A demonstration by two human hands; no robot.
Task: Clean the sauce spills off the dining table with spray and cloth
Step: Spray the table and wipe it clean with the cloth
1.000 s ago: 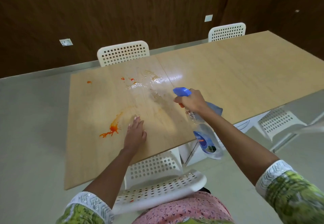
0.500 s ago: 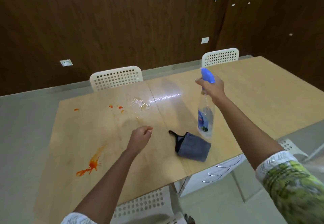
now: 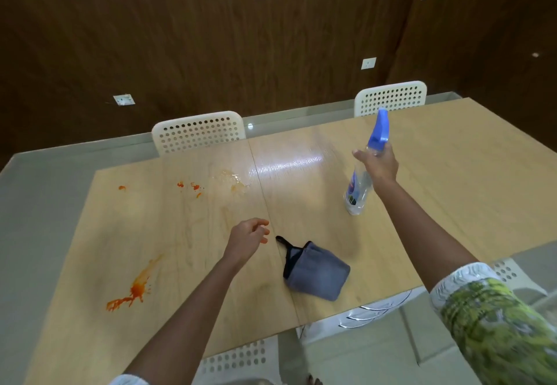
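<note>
From the head view, your right hand (image 3: 378,165) has its grip round the neck of the spray bottle (image 3: 358,187), which stands on or just above the worktop (image 3: 452,188), well apart from the spills; whether its base touches I cannot tell. Your left hand (image 3: 248,238) hovers with a loose, empty grip, fingers lightly curled, just beside the grey cloth (image 3: 316,273).

Risks: let go of the bottle while it leans and it may topple. The cloth lies near the worktop's front edge, so a careless grab could push it off.

The biggest sauce spill (image 3: 132,289) is an orange-red streak at the near left. 3 or 4 small red spots (image 3: 190,186) lie farther back, with a lone spot (image 3: 121,187) to their left. A wet, glossy patch (image 3: 230,181) lies just right of the spots.
</note>
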